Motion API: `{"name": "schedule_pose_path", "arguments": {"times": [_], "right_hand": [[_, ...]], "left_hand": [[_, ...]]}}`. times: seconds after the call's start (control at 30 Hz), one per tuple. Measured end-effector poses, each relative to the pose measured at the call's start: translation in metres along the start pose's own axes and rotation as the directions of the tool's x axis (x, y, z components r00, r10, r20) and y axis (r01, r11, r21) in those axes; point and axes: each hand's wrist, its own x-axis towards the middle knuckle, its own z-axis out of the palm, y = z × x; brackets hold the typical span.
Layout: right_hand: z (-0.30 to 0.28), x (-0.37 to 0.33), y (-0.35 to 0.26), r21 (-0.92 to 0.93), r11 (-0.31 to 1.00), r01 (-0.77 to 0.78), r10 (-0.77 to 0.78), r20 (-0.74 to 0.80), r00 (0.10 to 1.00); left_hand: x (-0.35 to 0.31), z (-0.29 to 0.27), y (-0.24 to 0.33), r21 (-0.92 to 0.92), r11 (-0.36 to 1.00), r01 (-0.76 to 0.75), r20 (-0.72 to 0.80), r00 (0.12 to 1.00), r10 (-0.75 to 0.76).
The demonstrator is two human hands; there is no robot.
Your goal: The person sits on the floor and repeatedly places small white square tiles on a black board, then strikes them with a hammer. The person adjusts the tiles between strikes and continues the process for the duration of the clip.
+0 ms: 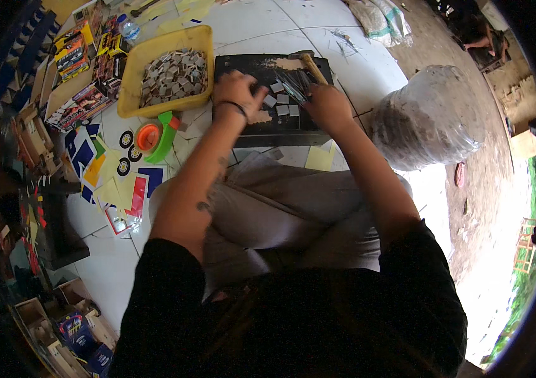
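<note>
A low black board (274, 139) lies on the floor in front of my crossed legs. Several small grey square tiles (282, 110) are scattered over its middle. My right hand (326, 106) is closed at the board's right side, around the ends of a bundle of thin wire-like strips (294, 87) that fan out over the tiles. My left hand (236, 94) hovers over the board's left part, slightly blurred, thumb and fingers apart with nothing visible between them. A hammer (313, 67) with a wooden handle lies at the board's far right, partly behind my right hand.
Left of the board stands a yellow tray (130, 107) heaped with small square pieces (176, 75). Nearby are a green tape dispenser (168, 135), black toy wheels (123, 166), coloured paper cutouts (116, 192) and printed boxes (72, 57). A bulky plastic-wrapped bundle (429, 120) stands at right.
</note>
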Motion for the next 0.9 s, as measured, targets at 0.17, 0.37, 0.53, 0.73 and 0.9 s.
{"name": "schedule_pose_path", "arguments": {"times": [0.17,0.37,0.53,0.73,0.9], "right_hand": [[0.029,0.037,0.002,-0.086,0.996,-0.039,0.04,0.014,0.999],[0.029,0.031,0.004,-0.066,0.997,-0.028,0.031,0.052,0.998],[0.038,0.043,0.002,-0.172,0.984,0.038,-0.038,0.008,0.999],[0.021,0.038,0.009,-0.01,0.995,0.098,-0.098,-0.078,0.992],[0.009,0.003,-0.002,0.556,0.829,-0.056,0.133,-0.1,0.986]], "left_hand": [[-0.02,0.023,0.032,-0.116,0.992,0.039,-0.09,0.995,-0.05],[-0.043,-0.009,0.021,-0.49,0.87,0.058,-0.004,0.998,-0.069],[-0.056,-0.007,0.018,-0.472,0.881,0.024,-0.056,0.997,-0.058],[-0.043,0.007,0.019,-0.513,0.855,-0.078,-0.081,0.996,0.042],[-0.037,0.017,0.018,-0.547,0.835,-0.052,-0.055,0.998,0.026]]}}
